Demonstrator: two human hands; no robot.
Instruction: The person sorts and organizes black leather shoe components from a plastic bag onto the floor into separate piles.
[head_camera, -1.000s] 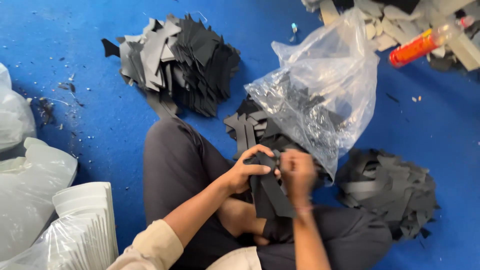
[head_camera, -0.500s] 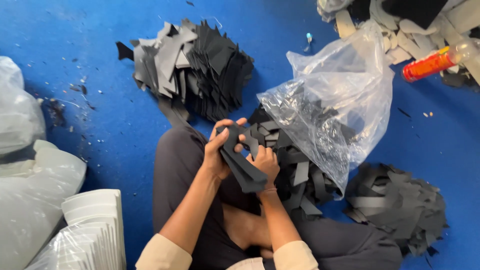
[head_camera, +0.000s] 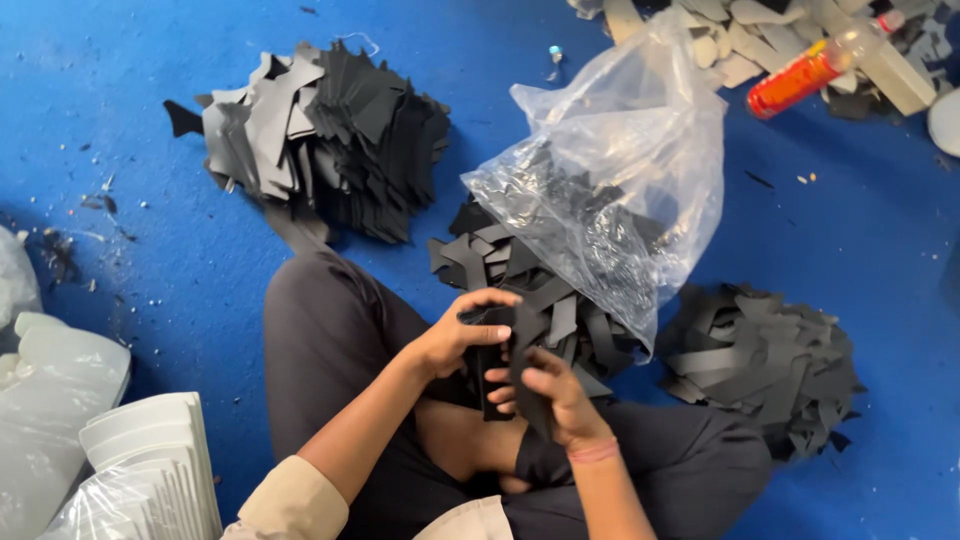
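A person sits cross-legged on a blue floor (head_camera: 120, 60), both hands at work over the lap. The left hand (head_camera: 455, 335) is curled around the top of a small stack of black cut pieces (head_camera: 492, 365), fingers wrapped over the upper edge. The right hand (head_camera: 555, 395), a pink band at its wrist, grips a single black strip (head_camera: 527, 385) beside the stack, fingers closed on it. The two hands are almost touching, just above the person's dark trousers (head_camera: 330, 350).

Directly beyond the hands lies a loose heap of black pieces (head_camera: 510, 265), partly covered by a clear plastic bag (head_camera: 630, 170) that holds more of the same. A larger pile of grey and black pieces (head_camera: 320, 140) sits toward the far left of the floor. Another dark pile (head_camera: 770, 365) rests near the right edge, just beside the person's knee.

At the far right corner an orange bottle (head_camera: 800, 78) lies among pale offcuts (head_camera: 760, 25). White stacked sheets in plastic (head_camera: 150, 470) fill the near left corner.
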